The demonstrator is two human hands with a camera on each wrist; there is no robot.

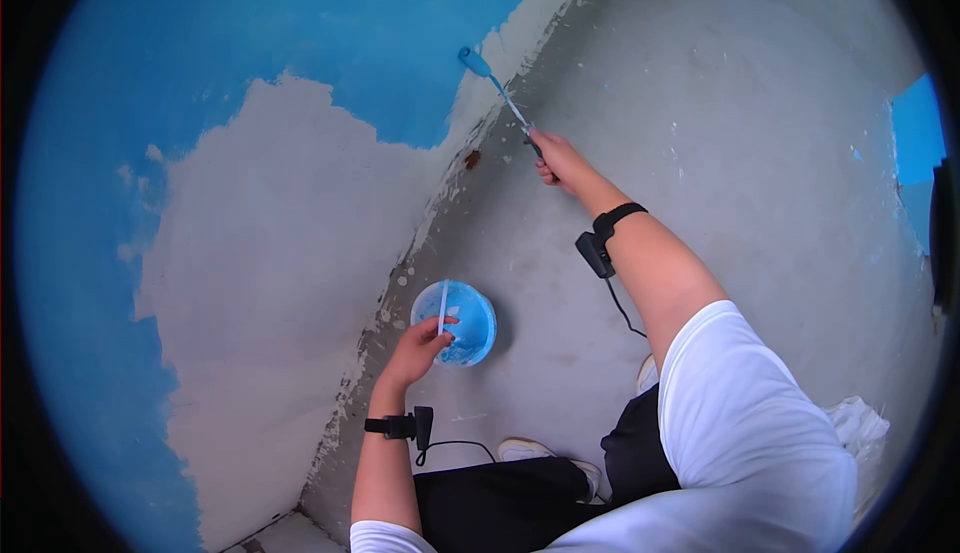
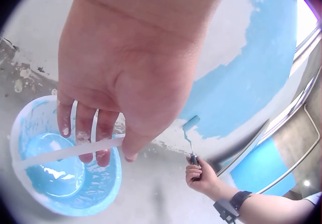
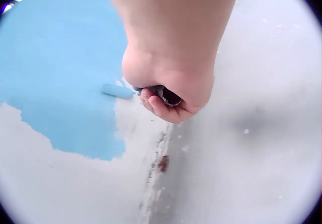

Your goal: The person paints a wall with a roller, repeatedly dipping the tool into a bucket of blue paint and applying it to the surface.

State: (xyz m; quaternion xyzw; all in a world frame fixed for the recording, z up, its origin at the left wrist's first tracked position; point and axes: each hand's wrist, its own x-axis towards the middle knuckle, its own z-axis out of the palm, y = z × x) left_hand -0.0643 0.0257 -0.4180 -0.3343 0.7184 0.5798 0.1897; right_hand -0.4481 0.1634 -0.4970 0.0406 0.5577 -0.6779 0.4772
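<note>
My right hand (image 1: 562,163) grips the dark handle of a small paint roller (image 1: 475,62), its blue-coated sleeve on the wall (image 1: 280,193) near the lower edge of the blue paint. In the right wrist view, my fingers wrap the roller's handle end (image 3: 172,97), and the roller sleeve (image 3: 117,91) overlaps the blue area. My left hand (image 1: 412,353) holds the white strap handle (image 1: 443,301) of a plastic bucket, with fingers and thumb around it. Light blue paint (image 2: 56,168) lies in the bucket (image 2: 108,196) and coats its inside.
Bare whitish wall (image 1: 270,253) borders the blue paint. Along its foot runs a rough, chipped joint with the grey floor (image 1: 700,103). My shoes (image 1: 525,449) stand close behind the bucket. A white plastic bag (image 1: 858,423) lies at the right. Wrist-camera cables (image 1: 625,308) hang from both forearms.
</note>
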